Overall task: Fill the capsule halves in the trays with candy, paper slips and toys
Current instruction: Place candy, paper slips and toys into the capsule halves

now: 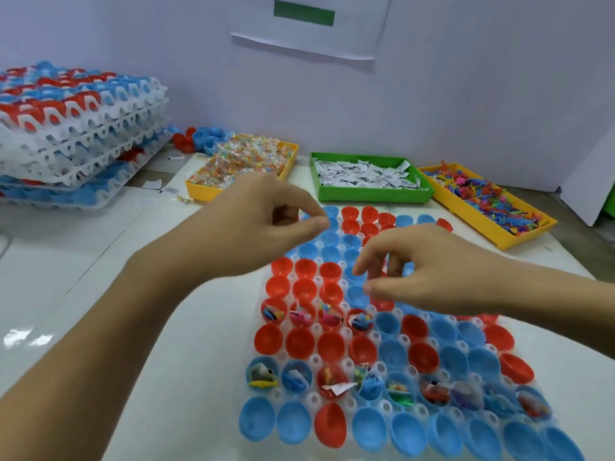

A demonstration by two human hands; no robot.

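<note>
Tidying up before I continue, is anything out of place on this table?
Yes. A few paper slips and a candy packet lie loose on the table left of the yellow candy bin, outside any bin.

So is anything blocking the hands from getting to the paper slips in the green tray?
Nothing visible does. The left hand and right hand hover over the capsule tray, and the green tray of paper slips lies open just beyond it.

Red, blue capsule halves (301, 342) upright in tray (314, 399), some filled.
</note>
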